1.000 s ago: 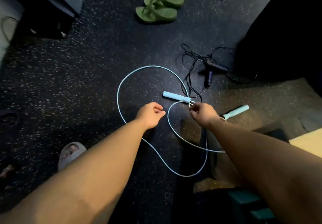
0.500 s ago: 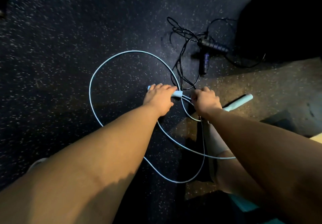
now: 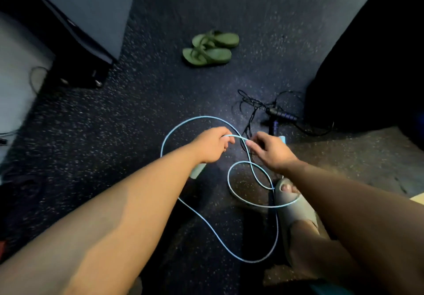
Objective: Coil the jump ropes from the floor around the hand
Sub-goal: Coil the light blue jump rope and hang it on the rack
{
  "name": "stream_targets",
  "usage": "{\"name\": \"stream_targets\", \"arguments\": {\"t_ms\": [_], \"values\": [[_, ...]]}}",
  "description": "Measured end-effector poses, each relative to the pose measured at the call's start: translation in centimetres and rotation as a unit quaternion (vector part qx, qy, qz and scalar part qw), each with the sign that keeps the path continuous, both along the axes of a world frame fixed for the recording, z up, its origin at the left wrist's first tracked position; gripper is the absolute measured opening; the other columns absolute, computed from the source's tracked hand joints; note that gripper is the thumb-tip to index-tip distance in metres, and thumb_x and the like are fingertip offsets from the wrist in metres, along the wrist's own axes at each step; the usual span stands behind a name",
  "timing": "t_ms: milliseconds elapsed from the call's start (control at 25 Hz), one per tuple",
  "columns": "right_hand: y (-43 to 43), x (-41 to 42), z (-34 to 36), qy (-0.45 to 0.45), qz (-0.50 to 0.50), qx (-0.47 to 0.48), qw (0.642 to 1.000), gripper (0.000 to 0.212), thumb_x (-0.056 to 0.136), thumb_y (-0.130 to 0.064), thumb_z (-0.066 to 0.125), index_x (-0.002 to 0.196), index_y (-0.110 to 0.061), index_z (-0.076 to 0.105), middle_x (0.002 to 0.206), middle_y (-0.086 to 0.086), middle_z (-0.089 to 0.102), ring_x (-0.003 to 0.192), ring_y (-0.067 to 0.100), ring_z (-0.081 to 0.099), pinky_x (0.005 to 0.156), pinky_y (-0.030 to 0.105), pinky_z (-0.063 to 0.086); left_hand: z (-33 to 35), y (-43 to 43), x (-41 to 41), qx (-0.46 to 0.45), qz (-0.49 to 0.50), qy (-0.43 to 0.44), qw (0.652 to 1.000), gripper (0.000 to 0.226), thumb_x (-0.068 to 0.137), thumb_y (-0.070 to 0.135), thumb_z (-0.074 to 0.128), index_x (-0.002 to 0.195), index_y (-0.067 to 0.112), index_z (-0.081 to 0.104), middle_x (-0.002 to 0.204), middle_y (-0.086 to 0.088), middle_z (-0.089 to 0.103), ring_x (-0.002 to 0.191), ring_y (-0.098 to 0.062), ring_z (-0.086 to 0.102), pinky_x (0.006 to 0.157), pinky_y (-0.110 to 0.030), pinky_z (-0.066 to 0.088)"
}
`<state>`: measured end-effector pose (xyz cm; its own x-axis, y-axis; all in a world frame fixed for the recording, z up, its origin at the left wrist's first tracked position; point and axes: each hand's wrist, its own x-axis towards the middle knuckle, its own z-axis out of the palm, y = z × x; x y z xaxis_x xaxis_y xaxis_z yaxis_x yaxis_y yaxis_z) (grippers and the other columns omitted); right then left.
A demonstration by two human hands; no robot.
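So the left hand has its fingers curled round the blue jump rope, handle poking out under the fist, I'd guess as the anchor to wind onto. The right hand has its fingers loosely spread and holds nothing, tips just beside the cord. The rest loops on the floor, one bend over a sandal, and the black jump rope lies beyond

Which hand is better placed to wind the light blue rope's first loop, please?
The right hand, probably: its fingers look free beside the light blue rope, just by the left hand, which grips one handle and can serve as the core.
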<state>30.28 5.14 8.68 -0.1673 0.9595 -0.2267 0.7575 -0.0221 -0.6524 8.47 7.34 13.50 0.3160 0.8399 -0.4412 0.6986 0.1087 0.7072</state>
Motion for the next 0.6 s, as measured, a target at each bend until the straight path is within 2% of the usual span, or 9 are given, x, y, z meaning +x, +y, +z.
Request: {"name": "stream_targets", "arguments": {"t_ms": [80, 200, 320, 440, 520, 600], "values": [[-0.7, 0.5, 3.2, 0.002, 0.005, 0.000, 1.000, 0.037, 0.098, -0.047, 0.052, 0.073, -0.021, 0.050, 0.064, -0.004, 0.056, 0.060, 0.012, 0.050, 0.060, 0.031, 0.037, 4.1, -0.9, -2.1, -0.008, 0.049, -0.061, 0.997, 0.026, 0.106, 0.009, 0.041, 0.107, 0.008, 0.066, 0.076, 0.001, 0.059, 0.073, -0.012, 0.058, 0.060, -0.009, 0.043], [-1.4, -1.2, 9.7, 0.035, 0.007, 0.063, 0.997, 0.035, 0.100, -0.043, 0.052, 0.073, -0.020, 0.049, 0.063, -0.004, 0.053, 0.060, 0.011, 0.048, 0.062, 0.032, 0.038, 10.2, -3.6, -5.4, 0.003, 0.074, -0.092, 0.993, 0.024, 0.105, 0.006, 0.042, 0.102, 0.009, 0.066, 0.075, -0.003, 0.061, 0.079, -0.015, 0.060, 0.063, -0.007, 0.045], [-1.5, -4.7, 17.3, 0.095, 0.016, 0.158, 0.983, 0.029, 0.097, -0.040, 0.060, 0.072, -0.026, 0.052, 0.060, -0.007, 0.050, 0.057, 0.007, 0.045, 0.062, 0.030, 0.040, 15.9, -6.1, -7.6, 0.025, 0.098, -0.098, 0.990, 0.027, 0.105, 0.013, 0.045, 0.094, 0.017, 0.069, 0.071, -0.001, 0.062, 0.086, -0.019, 0.062, 0.072, -0.019, 0.044], [-1.9, -7.5, 23.6, 0.131, 0.065, 0.209, 0.967, 0.021, 0.091, -0.040, 0.069, 0.074, -0.028, 0.062, 0.062, -0.006, 0.057, 0.058, 0.004, 0.045, 0.062, 0.030, 0.042, 20.3, -8.3, -8.1, 0.021, 0.138, -0.208, 0.968, 0.032, 0.107, 0.023, 0.042, 0.098, 0.014, 0.071, 0.066, -0.001, 0.055, 0.075, -0.024, 0.065, 0.077, -0.033, 0.043], [-2.4, -8.9, 26.8, 0.143, 0.104, 0.222, 0.959, 0.016, 0.088, -0.039, 0.073, 0.077, -0.027, 0.068, 0.069, 0.001, 0.065, 0.063, 0.007, 0.050, 0.065, 0.033, 0.045, 22.5, -9.9, -7.7, 0.003, 0.154, -0.288, 0.945, 0.035, 0.108, 0.028, 0.040, 0.104, 0.009, 0.069, 0.067, -0.003, 0.053, 0.069, -0.024, 0.064, 0.077, -0.034, 0.046], [-2.9, -9.7, 28.9, 0.153, 0.135, 0.219, 0.954, 0.015, 0.086, -0.037, 0.075, 0.074, -0.031, 0.068, 0.070, -0.001, 0.067, 0.064, 0.007, 0.052, 0.064, 0.033, 0.046, 23.8, -11.1, -7.4, -0.019, 0.158, -0.351, 0.923, 0.037, 0.108, 0.030, 0.038, 0.108, 0.007, 0.067, 0.069, -0.003, 0.059, 0.067, -0.024, 0.064, 0.076, -0.034, 0.048]]}}
